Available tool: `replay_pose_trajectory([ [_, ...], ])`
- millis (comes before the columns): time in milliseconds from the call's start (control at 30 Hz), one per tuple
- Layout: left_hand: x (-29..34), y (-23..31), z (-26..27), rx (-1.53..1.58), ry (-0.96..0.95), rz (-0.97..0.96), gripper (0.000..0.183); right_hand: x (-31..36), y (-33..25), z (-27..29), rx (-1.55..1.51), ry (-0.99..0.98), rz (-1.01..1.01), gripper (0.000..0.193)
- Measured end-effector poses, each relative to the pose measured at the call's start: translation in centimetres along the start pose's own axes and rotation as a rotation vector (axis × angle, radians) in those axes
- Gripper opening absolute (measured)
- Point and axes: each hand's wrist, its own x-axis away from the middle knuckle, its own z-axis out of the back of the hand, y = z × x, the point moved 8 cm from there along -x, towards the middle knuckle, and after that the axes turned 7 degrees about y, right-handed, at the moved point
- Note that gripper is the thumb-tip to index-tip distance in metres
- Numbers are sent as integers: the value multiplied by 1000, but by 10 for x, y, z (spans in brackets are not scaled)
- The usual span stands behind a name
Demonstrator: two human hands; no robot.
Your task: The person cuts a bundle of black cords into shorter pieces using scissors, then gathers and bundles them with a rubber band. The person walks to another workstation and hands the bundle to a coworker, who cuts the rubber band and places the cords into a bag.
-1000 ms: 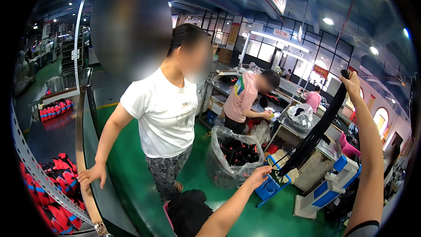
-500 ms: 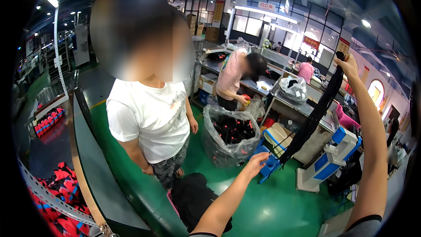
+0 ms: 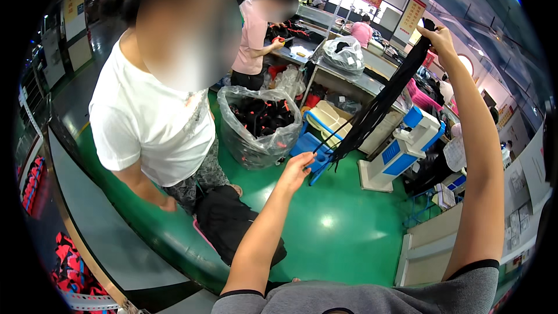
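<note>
High on the right, my right hand [image 3: 440, 40] is closed around the top end of a long bundle of black straps [image 3: 381, 102]. The bundle hangs slanting down to the left, its loose lower ends spread into thin strands. My left hand [image 3: 297, 171], lower and nearer the middle, pinches one or two thin black strands drawn out from the bundle. Below and left of that forearm, a heap of black fabric pieces [image 3: 229, 221] lies in a pink container [image 3: 203, 234] on the floor.
At left stands a person in a white shirt [image 3: 151, 116], near a grey-topped table [image 3: 110, 215]. A clear bag of black and red pieces [image 3: 256, 145] stands ahead. Beyond are a blue stool [image 3: 314, 160], a white-and-blue machine [image 3: 401, 151] and a person in pink [image 3: 253, 35] at a workbench.
My view has turned to the right and down. Both hands still hold the black straps, and the loose strands are spread more. The person in white has leaned closer.
</note>
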Motion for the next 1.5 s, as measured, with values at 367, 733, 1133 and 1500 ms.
replay_pose_trajectory([
  [367, -3, -16, -10, -5, -19, 61, 12, -2, 30, 13, 63, -46, -132, 30],
  [733, -25, -47, -33, 28, -18, 75, 10, -2, 61, 41, 19, -31, -138, 28],
  [1133, -120, -100, -81, -21, 39, 69, 14, -66, 200, 73, -97, -66, -187, 26],
  [1500, -271, -147, -160, 69, 62, 21, 12, -183, 317, 79, -250, -32, -112, 30],
])
